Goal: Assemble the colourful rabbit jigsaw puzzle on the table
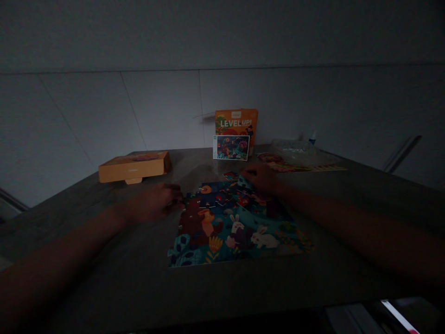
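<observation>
A partly assembled jigsaw puzzle (225,222) lies flat on the table, showing rabbits, a bear, flowers and dark foliage. Its lower part is joined, while the upper edge is uneven. My left hand (162,200) is at the upper left edge, fingers curled in; what is between them, if anything, is too dark to see. At the upper right, my right hand (262,178) is closed with its fingertips on a teal puzzle piece (244,182). Another puzzle piece (230,176) lies just left of those fingertips, above the assembled part.
A small picture card (231,147) of the puzzle leans against an orange "LEVEL UP!" box (236,121) at the back. An orange box (134,168) lies at back left. Clear plastic wrapping (292,150) rests on a printed sheet (306,168) at back right, near a small bottle (312,138).
</observation>
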### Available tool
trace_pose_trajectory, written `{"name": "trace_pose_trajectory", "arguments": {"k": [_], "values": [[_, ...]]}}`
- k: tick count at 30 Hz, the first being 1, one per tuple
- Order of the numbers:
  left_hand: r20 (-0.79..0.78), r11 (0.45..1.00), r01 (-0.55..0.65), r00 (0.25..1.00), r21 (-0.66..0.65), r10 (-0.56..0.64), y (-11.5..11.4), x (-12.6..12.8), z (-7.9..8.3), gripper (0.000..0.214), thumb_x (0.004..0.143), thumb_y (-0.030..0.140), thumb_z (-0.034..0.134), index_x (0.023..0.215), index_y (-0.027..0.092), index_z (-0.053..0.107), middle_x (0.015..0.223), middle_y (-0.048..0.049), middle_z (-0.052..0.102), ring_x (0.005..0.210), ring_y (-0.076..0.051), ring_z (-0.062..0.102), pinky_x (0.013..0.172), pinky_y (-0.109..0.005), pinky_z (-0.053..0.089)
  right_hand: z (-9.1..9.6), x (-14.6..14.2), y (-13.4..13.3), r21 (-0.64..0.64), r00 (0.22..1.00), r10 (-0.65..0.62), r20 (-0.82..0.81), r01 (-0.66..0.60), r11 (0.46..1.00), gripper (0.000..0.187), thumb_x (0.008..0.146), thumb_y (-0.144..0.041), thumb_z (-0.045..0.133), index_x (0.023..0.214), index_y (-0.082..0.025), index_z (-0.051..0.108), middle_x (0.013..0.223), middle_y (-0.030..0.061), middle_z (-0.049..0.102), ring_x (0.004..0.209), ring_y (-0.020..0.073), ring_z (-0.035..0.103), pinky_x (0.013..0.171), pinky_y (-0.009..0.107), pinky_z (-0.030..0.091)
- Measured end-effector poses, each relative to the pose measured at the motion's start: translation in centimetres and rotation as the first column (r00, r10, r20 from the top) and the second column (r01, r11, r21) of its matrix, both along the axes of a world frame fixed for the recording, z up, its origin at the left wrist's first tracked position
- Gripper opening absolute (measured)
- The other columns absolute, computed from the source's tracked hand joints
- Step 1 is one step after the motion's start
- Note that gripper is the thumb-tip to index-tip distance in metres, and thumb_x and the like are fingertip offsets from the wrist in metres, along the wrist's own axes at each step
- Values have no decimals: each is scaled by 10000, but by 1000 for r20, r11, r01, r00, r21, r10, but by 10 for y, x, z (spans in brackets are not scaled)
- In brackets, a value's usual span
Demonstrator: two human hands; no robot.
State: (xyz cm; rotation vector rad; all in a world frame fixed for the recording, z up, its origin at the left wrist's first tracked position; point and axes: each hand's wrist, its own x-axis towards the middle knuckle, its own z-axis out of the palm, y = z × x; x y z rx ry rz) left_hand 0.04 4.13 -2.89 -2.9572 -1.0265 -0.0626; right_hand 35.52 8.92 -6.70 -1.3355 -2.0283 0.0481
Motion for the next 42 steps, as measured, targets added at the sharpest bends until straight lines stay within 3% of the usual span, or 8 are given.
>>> {"name": "trace_pose_trajectory", "arguments": {"k": [4, 8, 12, 15, 23, 28, 32, 42], "values": [[59, 998, 3, 998, 65, -7, -1, 3, -6, 292, 983, 258, 435, 1012, 161, 709, 982, -95, 651, 838, -204, 649, 757, -329, 529, -5, -5, -4, 16, 992, 22, 122, -24, 1000, 210, 872, -226, 599, 845, -131, 783, 844, 92, 734, 778, 203, 629, 734, 285, 424], [164, 988, 78, 982, 131, -99, -5, 12, -11, 311, 1015, 284, 433, 1217, 193, 651, 1194, -108, 625, 1064, -228, 633, 935, -362, 532, -6, -7, -3, 46, 979, 30, 203, -40, 998, 213, 898, -209, 597, 890, -110, 785, 884, 121, 715, 865, 230, 619, 803, 312, 433], [156, 973, 212, 962, 91, -225, -9, 19, -16, 370, 1032, 327, 445, 1368, 218, 557, 1403, -112, 534, 1302, -255, 511, 1098, -422, 450, -7, -6, -2, 72, 971, 30, 238, -48, 996, 202, 906, -206, 610, 908, -104, 784, 900, 124, 695, 885, 232, 608, 817, 317, 437], [174, 969, 243, 954, 34, -245, -9, 21, -20, 362, 1028, 325, 460, 1356, 216, 567, 1426, -117, 523, 1324, -260, 500, 1110, -442, 444, -8, -5, -2, 83, 969, 31, 247, -53, 995, 198, 914, -204, 608, 920, -111, 784, 898, 117, 684, 875, 222, 604, 802, 310, 441], [432, 990, 115, 900, -87, -66, -1, 38, -32, 179, 922, 339, 630, 969, 174, 678, 1058, -88, 674, 1006, -220, 644, 892, -357, 530, -6, -8, -3, 65, 967, 42, 252, -60, 996, 198, 918, -200, 606, 921, -121, 787, 897, 112, 686, 858, 210, 610, 794, 301, 448], [494, 979, -37, 859, -198, 132, 17, 34, -39, 345, 815, 375, 699, 1102, 189, 656, 1073, -61, 692, 964, -208, 659, 837, -318, 531, -6, -9, -4, 63, 967, 25, 255, -42, 997, 211, 923, -211, 598, 914, -112, 785, 889, 117, 684, 856, 215, 610, 775, 300, 439], [500, 954, -232, 813, -191, 298, 38, 15, -43, 383, 795, 344, 654, 1134, 164, 648, 1079, -85, 695, 932, -223, 670, 799, -334, 541, -7, -9, -5, 40, 963, 31, 266, -44, 998, 230, 941, -231, 580, 915, -114, 776, 888, 111, 677, 854, 210, 606, 772, 297, 426], [497, 957, -239, 818, -166, 291, 47, 6, -43, 323, 836, 258, 581, 1130, 167, 680, 1113, -91, 690, 957, -209, 664, 839, -341, 545, -9, -10, -3, 6, 948, 36, 315, -40, 999, 272, 961, -236, 537, 864, -108, 757, 877, 113, 668, 861, 210, 600, 773, 296, 416]]}}
